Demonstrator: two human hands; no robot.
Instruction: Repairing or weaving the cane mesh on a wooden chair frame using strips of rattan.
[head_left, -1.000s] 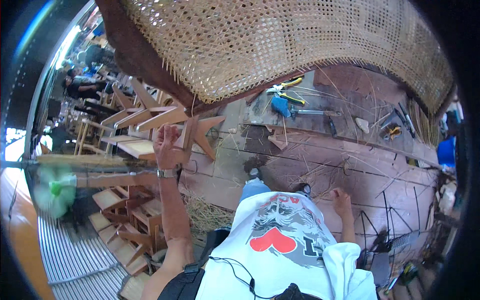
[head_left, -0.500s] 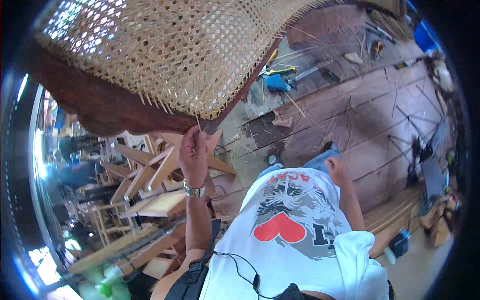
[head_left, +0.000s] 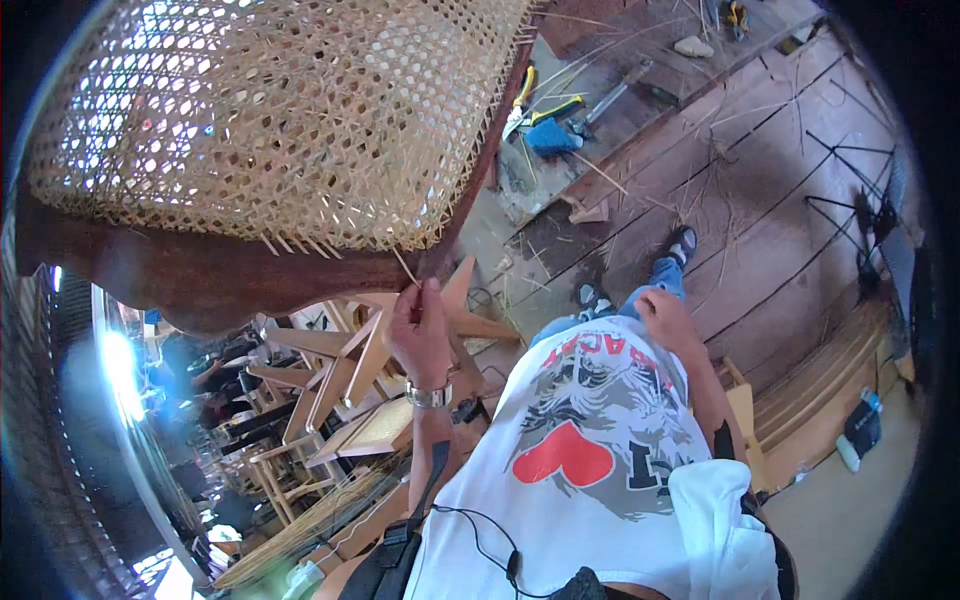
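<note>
A woven cane panel (head_left: pixel 290 130) in a dark brown wooden frame (head_left: pixel 200 265) fills the upper left. Several loose strand ends stick out over the frame along its lower edge. At the panel's near corner my left hand (head_left: pixel 418 340), wearing a metal watch, pinches a thin cane strand (head_left: pixel 405 266) between thumb and finger. The strand runs up into the weave. My right hand (head_left: pixel 668 318) is held in front of my shirt, away from the panel, its fingers curled in. Nothing shows in it.
Right of the panel, yellow-handled pliers (head_left: pixel 558 110), a blue block (head_left: pixel 552 138) and a long-bladed tool (head_left: pixel 615 95) lie on a low board among cane scraps. Wooden chair parts (head_left: pixel 345 375) stand beneath the left arm. A black metal stand (head_left: pixel 860 195) is at far right.
The view has shifted, so the panel sits further left and both feet now show. My left hand keeps its pinch on the strand, which now slants more. The right hand stays by the shirt.
</note>
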